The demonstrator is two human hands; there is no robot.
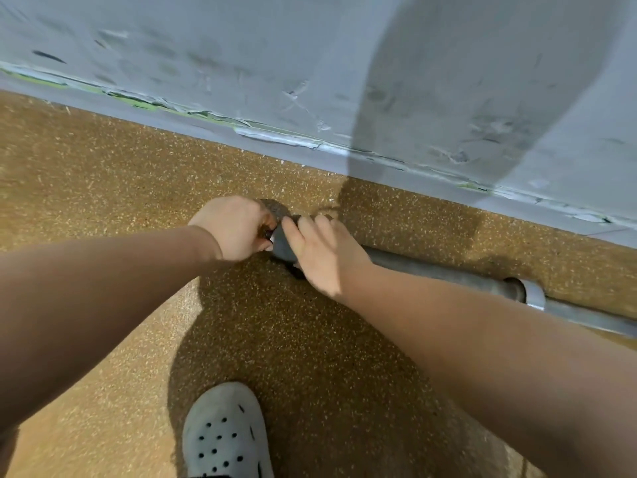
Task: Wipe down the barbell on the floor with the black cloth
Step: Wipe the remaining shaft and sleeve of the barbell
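Black cloth [284, 244] under right grip [325, 255]

The floor [103, 188] is coloured ochre brown, speckled with pale flecks. The wall [206, 46] is painted blue-grey. The barbell [448, 274] and the shoe [224, 432] are seen grey, the cloth [284, 243] black.
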